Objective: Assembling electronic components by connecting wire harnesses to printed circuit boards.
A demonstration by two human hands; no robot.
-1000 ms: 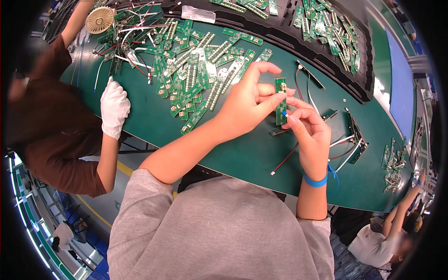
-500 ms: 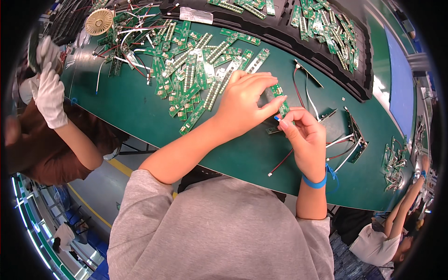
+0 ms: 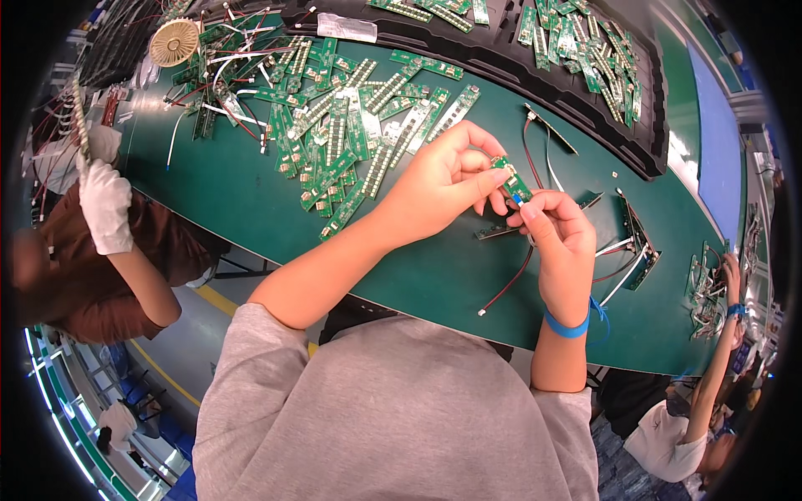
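Note:
A small green circuit board (image 3: 512,179) is pinched between the thumb and fingers of my left hand (image 3: 447,174), tilted above the table. At the board's near end, my right hand (image 3: 561,246) closes thumb and forefinger on a cable with a blue tip (image 3: 519,199). The tip lies against the board; whether it sits in a socket I cannot tell. Most of that cable is hidden by my fingers. Just below the hands lies another narrow board (image 3: 494,233), partly covered. A dark red cable (image 3: 507,290) with a small white plug trails on the table below.
A heap of green boards (image 3: 338,125) covers the table left of my hands. Wired boards (image 3: 639,242) lie to the right, another (image 3: 551,131) farther back. Black trays (image 3: 501,67) stand behind. A gloved co-worker's hand (image 3: 106,204) is at left; another person's arm (image 3: 717,367) reaches in at right.
My left fingers have closed in around the board and turned it. My right hand has shifted slightly right, bringing the blue tip against the board. Both co-workers' hands have moved.

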